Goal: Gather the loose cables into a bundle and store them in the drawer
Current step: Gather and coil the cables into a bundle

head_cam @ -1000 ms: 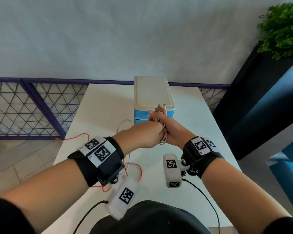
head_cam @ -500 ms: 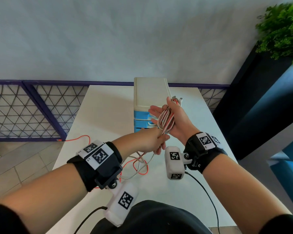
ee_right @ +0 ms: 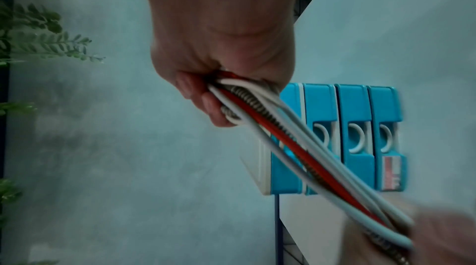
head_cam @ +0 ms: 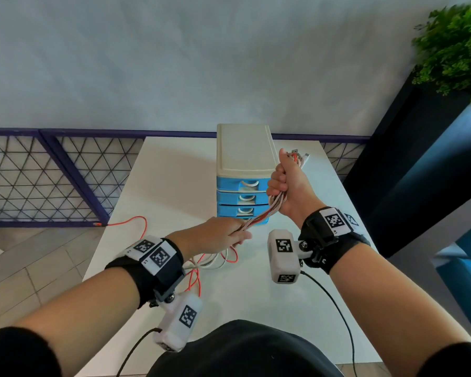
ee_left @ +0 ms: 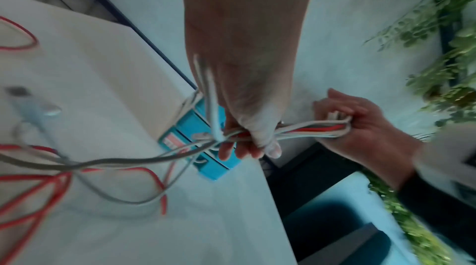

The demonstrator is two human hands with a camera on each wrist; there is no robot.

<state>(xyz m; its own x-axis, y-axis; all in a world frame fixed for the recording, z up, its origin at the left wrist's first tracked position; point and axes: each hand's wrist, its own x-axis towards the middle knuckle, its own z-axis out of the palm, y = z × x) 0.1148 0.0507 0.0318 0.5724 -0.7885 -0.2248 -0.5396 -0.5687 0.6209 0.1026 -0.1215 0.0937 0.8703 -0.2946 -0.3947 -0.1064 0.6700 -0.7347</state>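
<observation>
White, grey and red cables (head_cam: 259,220) run taut as one bundle between my two hands. My right hand (head_cam: 287,183) grips the bundle's upper end, raised beside the drawer unit; plug ends (head_cam: 301,157) stick out above the fist. My left hand (head_cam: 230,233) is curled around the same cables (ee_left: 309,130) lower down, near the table. Loose loops of red cable (head_cam: 193,278) and white cable (head_cam: 210,263) trail from it over the white table (head_cam: 174,186). The small blue drawer unit (head_cam: 244,197) with a cream top stands at the table's middle, its drawers (ee_right: 355,137) all pushed in.
One red cable (head_cam: 125,223) runs off the table's left edge toward a purple mesh railing (head_cam: 52,175). A dark planter with green leaves (head_cam: 452,50) stands to the right. A black lead (head_cam: 335,303) hangs from the right wrist camera over the table's near part.
My hands, joined in front of the drawers a second ago, have drawn apart. The right hand rose up and right with the bundle; the left slid down the cables, pulling them taut.
</observation>
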